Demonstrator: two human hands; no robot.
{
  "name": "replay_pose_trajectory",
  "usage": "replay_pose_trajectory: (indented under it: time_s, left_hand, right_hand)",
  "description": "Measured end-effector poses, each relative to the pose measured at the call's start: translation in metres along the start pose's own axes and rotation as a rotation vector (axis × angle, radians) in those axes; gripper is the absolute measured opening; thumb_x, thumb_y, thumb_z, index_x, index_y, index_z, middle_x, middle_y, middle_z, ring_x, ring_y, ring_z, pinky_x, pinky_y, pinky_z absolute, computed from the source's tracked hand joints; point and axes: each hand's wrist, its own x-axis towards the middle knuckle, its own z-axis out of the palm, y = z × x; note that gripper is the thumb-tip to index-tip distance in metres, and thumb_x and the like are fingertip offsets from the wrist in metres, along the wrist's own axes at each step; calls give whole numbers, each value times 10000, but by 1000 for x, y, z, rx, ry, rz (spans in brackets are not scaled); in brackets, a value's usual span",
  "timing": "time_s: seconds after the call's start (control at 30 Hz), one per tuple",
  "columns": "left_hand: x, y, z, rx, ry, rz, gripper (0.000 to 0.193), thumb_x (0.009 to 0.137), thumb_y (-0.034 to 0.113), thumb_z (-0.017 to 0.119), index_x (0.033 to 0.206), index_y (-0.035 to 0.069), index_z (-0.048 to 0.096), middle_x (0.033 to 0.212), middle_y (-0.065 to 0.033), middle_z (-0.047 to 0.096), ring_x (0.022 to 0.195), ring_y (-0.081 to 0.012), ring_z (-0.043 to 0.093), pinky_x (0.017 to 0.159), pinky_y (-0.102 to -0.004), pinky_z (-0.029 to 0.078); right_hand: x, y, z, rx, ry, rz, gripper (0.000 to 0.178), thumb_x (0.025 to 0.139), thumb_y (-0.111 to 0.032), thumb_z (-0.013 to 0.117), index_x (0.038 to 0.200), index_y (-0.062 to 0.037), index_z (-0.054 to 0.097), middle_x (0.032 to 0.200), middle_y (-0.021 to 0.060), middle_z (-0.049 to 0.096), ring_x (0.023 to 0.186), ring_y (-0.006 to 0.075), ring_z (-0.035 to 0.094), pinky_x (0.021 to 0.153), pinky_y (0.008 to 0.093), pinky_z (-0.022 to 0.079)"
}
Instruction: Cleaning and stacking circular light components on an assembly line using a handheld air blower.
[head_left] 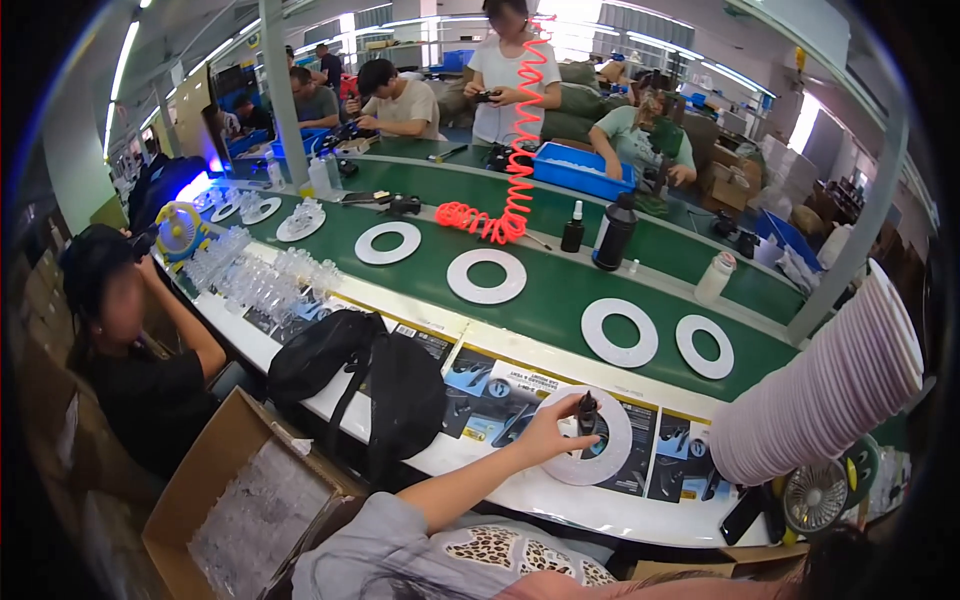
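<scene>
My left hand [556, 438] reaches in over the white bench edge and grips a small black bottle with a pointed tip [588, 408] between thumb and fingers. Below it, a white flat ring [575, 468] lies on the printed sheets [500, 392]; the hand covers part of the ring. A bit of my right arm [640, 586] shows at the lower edge, running to the right, but its hand is out of the picture. A tall leaning stack of white rings [820, 385] stands to the right.
Several white rings lie along the green belt [540, 300]. A black bag [405, 400] and clear plastic parts [265, 280] sit to the left, above an open carton [250, 510]. Dark bottles [614, 235], a coiled red hose [515, 190] and a small fan [815, 497] stand around. Co-workers sit nearby.
</scene>
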Motion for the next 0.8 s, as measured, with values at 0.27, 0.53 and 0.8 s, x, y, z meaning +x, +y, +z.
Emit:
replay_pose_trajectory:
  time_s: [0.27, 0.53, 0.8]
  left_hand:
    - [9, 48, 33, 14, -123, 227, 614, 691, 195, 808, 1230, 89, 533, 1342, -92, 512, 1327, -264, 380, 1108, -414, 274]
    - [8, 67, 31, 62, -235, 479, 601, 668, 234, 814, 1182, 82, 542, 1449, -114, 377, 1421, -360, 151, 1120, -497, 209]
    - [-16, 104, -36, 230, -359, 342, 759, 702, 203, 791, 1346, 21, 433, 1396, -136, 435, 1337, -297, 353, 1097, -398, 294]
  right_hand:
    - [-128, -328, -64, 931, -872, 47, 354, 915, -87, 504, 1259, -13, 471, 1226, 104, 513, 1134, 199, 501, 969, 342, 393]
    - [-242, -436, -57, 1644, -1894, 1249, 615, 920, -440, 533, 1408, -113, 355, 1211, 58, 553, 1113, 216, 542, 938, 455, 444]
    - [-284, -452, -45, 2127, -1580, 1781, 403, 927, -243, 583, 1277, -65, 494, 1159, 64, 575, 1034, 173, 566, 905, 287, 500]
